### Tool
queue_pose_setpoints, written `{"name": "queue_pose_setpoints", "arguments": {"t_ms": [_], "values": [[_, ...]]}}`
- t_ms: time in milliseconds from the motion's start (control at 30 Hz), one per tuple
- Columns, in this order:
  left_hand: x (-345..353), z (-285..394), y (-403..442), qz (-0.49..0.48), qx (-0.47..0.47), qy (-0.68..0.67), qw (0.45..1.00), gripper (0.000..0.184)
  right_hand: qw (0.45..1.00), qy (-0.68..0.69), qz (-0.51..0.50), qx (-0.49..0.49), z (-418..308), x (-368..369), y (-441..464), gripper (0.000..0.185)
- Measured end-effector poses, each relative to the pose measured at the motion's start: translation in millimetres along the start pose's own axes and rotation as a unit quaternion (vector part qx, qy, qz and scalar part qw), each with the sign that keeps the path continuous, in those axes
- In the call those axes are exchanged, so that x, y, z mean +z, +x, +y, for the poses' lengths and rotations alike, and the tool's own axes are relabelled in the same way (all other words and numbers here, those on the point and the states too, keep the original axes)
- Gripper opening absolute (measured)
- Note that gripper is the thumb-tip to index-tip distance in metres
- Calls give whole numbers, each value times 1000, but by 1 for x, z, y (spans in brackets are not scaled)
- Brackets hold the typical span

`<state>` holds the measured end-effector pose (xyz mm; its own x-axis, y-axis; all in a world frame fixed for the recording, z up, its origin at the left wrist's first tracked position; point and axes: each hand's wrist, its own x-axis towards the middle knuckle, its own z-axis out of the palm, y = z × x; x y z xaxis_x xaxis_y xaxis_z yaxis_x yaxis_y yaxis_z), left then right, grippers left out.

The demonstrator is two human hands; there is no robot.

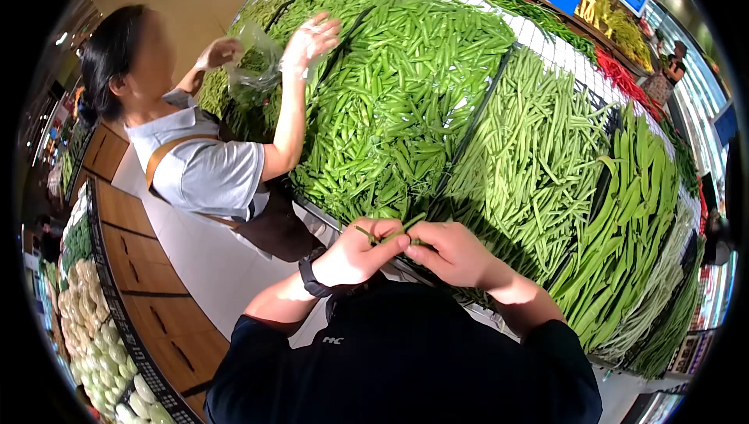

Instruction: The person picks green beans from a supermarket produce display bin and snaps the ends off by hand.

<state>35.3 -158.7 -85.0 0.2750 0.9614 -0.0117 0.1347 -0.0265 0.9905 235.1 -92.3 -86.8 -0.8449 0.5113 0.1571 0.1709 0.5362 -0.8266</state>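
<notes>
My left hand (355,251), with a dark watch on the wrist, is closed in a pinch just in front of my chest. Beside it my right hand (451,252) is closed too, and the fingertips of both meet. Between them they grip a thin green bean (416,221), its ends poking out past the fingers; whether there is more than one I cannot tell. Right beyond my hands lie a heap of plump pea pods (390,104) and, to the right, a heap of slender green beans (527,143).
At the left a co-worker in a grey shirt and brown apron (199,159) handles a clear plastic bag (257,57) with gloved hands. Long flat beans (620,229) fill the right of the stand. Black dividers (480,120) separate the heaps. Wooden drawers (156,268) stand behind on the left.
</notes>
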Motion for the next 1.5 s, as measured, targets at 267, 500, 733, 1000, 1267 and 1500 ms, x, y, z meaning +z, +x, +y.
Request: {"name": "queue_pose_setpoints", "arguments": {"t_ms": [267, 500, 733, 1000, 1267, 1500], "values": [[-2, 11, -31, -100, -49, -207, 972, 25, 985, 97, -131, -60, -29, -6, 6, 20], [-48, 21, -27, -184, 1, -106, 977, 22, 987, 53, -136, -74, -37, -9, 33, 25], [-105, -4, -36, 67, 102, -174, 977, 41, 974, 80, 111, 183, 53, -81, 99, 24], [-112, -51, 13, 97, -17, -299, 949, 23, 906, 47, 348, 237, 177, -229, 276, 59], [-120, -81, 33, 108, -46, -305, 945, 18, 912, -270, -5, 308, 200, -176, 255, 29], [-110, -76, 40, 108, -68, -309, 942, 26, 844, -398, 31, 359, 184, -88, 166, 46]]}}
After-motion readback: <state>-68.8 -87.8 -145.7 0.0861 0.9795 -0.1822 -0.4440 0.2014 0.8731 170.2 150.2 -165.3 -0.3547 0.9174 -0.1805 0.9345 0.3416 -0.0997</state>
